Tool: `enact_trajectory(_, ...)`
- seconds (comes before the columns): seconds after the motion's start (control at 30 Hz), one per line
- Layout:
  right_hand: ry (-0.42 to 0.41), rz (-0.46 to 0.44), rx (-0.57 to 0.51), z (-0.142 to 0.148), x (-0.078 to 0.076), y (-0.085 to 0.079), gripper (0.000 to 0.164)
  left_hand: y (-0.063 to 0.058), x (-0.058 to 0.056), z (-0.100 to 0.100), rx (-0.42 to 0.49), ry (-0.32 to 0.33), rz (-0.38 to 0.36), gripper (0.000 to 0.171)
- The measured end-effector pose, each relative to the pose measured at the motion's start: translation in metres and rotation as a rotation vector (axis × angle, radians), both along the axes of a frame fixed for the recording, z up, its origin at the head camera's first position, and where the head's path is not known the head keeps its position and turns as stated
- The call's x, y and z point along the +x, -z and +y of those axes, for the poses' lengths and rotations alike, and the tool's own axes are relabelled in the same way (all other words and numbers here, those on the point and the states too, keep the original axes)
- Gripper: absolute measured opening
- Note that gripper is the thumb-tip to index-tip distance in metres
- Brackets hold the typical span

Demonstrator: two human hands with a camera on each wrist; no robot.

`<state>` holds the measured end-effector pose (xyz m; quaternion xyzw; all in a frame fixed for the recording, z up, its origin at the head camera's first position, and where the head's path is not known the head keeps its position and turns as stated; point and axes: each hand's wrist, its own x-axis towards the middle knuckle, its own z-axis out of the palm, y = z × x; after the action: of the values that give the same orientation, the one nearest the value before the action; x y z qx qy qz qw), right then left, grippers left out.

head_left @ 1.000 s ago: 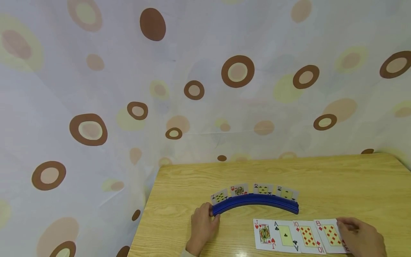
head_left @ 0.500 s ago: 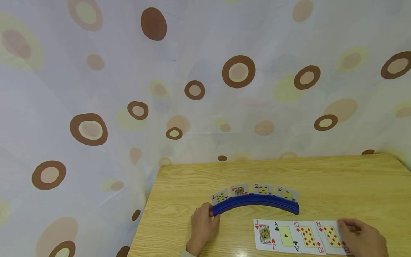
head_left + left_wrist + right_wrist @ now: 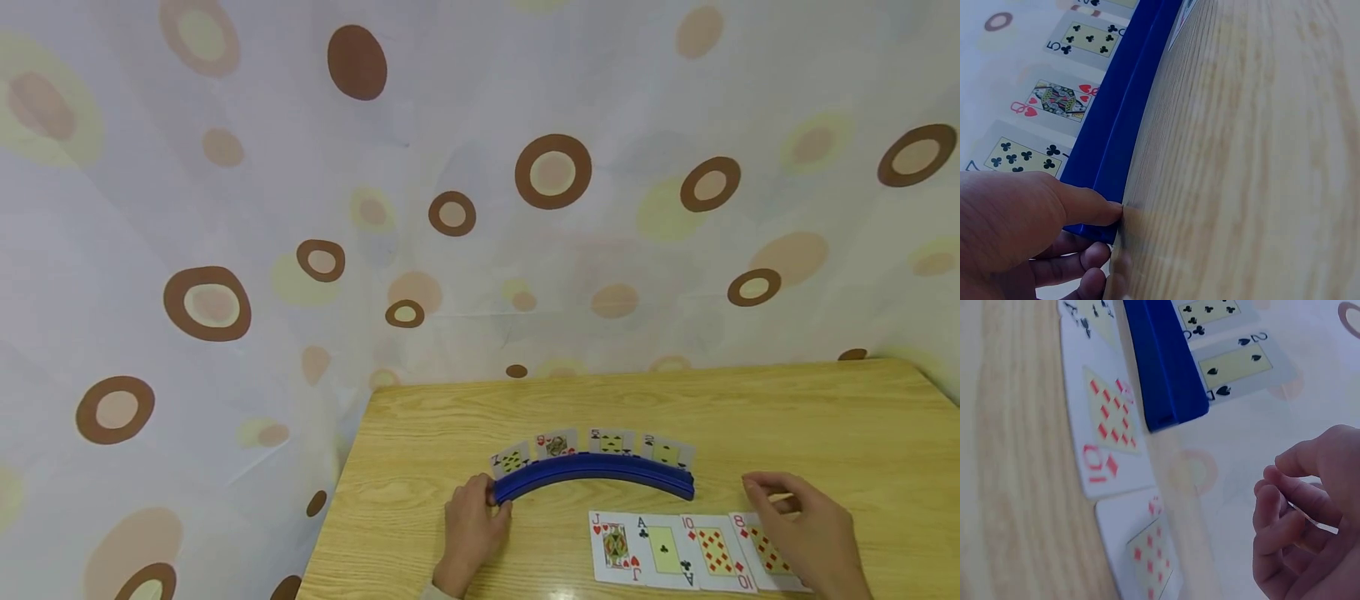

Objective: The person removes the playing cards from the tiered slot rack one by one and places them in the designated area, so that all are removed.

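A curved blue card holder (image 3: 596, 468) stands on the table with several playing cards upright in it: seven of clubs (image 3: 512, 459), queen of hearts (image 3: 557, 444), five of clubs (image 3: 611, 442) and two of spades (image 3: 666, 452). My left hand (image 3: 471, 533) grips its left end, thumb on the front face in the left wrist view. Face up before the holder lie the jack of hearts (image 3: 615, 546), ace of clubs (image 3: 663, 550), ten of diamonds (image 3: 1110, 412) and eight of diamonds (image 3: 1147, 556). Over that eight hovers my right hand (image 3: 806, 529), fingers loosely bent, holding nothing.
The wooden table (image 3: 840, 425) reaches back to a pale curtain (image 3: 600, 250) with brown and yellow ovals. Another stretch of curtain runs along the table's left side.
My right hand has come off the right edge of the eight of diamonds and moved up and left, over that card. The left hand and holder stay put.
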<state>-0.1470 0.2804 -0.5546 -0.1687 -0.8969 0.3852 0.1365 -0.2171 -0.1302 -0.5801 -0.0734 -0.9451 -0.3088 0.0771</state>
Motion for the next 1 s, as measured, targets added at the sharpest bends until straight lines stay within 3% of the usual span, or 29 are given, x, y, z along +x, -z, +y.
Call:
enact_trajectory(0.23, -0.084, 0.099, 0.049, -0.013, -0.010, -0.011, 0.024, 0.000, 0.001, 0.000, 0.005, -0.003, -0.004, 0.025)
enact_trajectory(0.53, -0.178, 0.145, 0.006, -0.026, -0.020, -0.015, 0.030, 0.002, 0.000, 0.000, 0.001, -0.007, 0.011, 0.025)
enact_trajectory(1.0, -0.165, 0.179, 0.003, -0.046, -0.029, -0.017, 0.021, 0.002, -0.001, -0.001, 0.003, 0.002, 0.001, 0.027)
